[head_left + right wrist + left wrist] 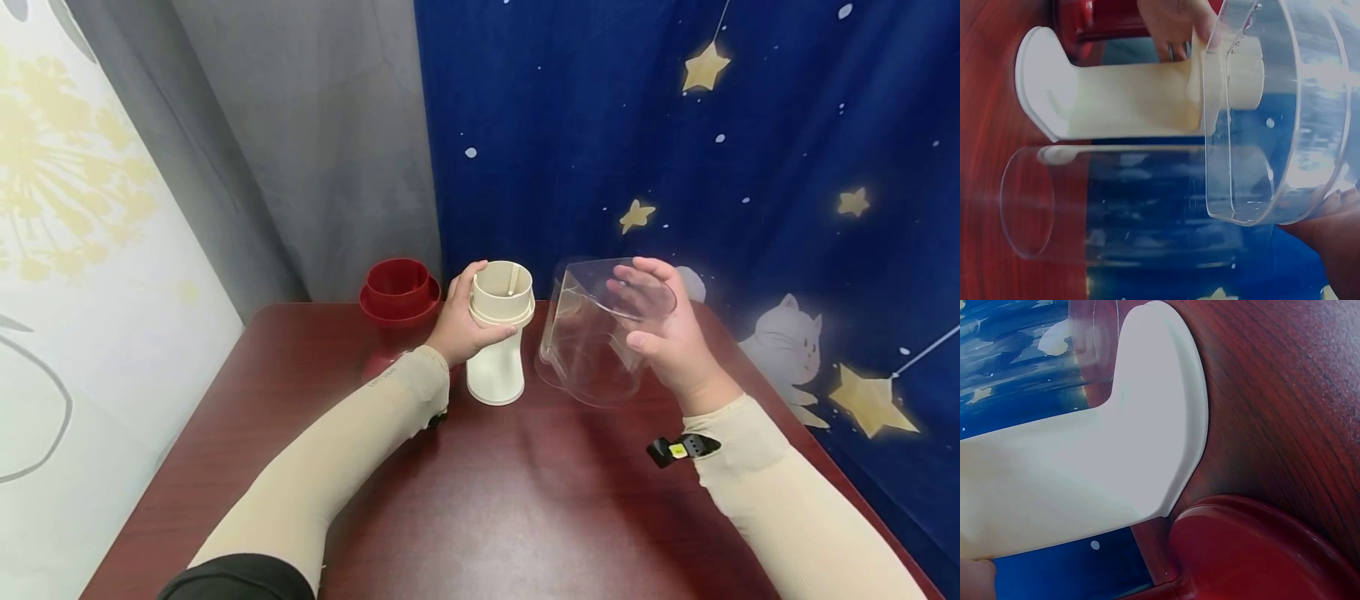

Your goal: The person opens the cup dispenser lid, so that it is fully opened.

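A cream boot-shaped stand [497, 375] with a round hollow collar stands upright on the table. My left hand [459, 327] grips it near the collar, thumb across the front. In the left wrist view its foot [1154, 412] shows close up. My right hand [678, 350] holds a clear plastic container [600, 358] with a flat side, thumb in front and fingers seen through the plastic. The right wrist view shows this container [1250, 197] raised above the table. Beside the cream stand, a clear cylinder [1147, 212] stands on the table.
A red stand [400, 292] of similar make stands left of the cream one, partly behind my left hand. The dark red wooden table [480, 500] reaches back to a grey curtain [322, 150] and a blue star-patterned curtain [562, 125].
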A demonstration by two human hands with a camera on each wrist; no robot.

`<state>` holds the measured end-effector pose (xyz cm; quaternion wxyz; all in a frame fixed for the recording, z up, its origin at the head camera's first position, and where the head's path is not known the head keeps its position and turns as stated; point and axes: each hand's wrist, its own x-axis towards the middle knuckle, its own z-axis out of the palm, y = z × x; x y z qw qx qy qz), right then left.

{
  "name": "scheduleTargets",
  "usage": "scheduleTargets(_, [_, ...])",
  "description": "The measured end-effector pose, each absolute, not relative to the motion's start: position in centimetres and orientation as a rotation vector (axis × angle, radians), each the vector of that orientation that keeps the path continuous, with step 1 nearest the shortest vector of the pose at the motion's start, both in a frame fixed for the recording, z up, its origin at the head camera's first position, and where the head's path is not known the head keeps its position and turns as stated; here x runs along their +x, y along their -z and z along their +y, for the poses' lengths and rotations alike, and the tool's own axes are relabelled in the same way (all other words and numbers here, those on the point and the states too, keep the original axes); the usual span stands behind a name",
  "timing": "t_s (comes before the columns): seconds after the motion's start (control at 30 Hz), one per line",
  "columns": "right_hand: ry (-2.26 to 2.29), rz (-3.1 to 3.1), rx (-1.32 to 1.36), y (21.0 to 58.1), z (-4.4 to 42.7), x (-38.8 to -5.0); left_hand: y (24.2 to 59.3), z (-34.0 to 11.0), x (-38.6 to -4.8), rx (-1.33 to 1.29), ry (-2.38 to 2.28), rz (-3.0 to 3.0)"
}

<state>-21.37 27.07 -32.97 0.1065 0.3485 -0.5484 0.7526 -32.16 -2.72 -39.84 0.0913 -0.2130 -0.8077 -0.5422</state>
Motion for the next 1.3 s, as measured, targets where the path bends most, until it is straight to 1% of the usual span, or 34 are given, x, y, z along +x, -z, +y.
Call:
scheduleTargets(0.23, [-2.205,-1.573,1.083,34.3,28.6,-21.2,39.9,-2.7,-32.2,-0.637,1.609,-2.392])
scheduleTargets(0.43, [-2.171,-1.581,1.059,35.4,29.9,-21.1,40.0,-2.6,-32.2,-0.635,1.614,-2.390])
scheduleTargets(0.93, [-2.080,-1.616,0.885,38.0,32.9,-21.3,40.0,-2.6,-32.1,-0.621,1.610,-2.395])
scheduleTargets(1.3, [-1.999,-1.691,0.665,38.8,34.5,-21.5,39.9,-2.6,-32.1,-0.622,1.600,-2.385])
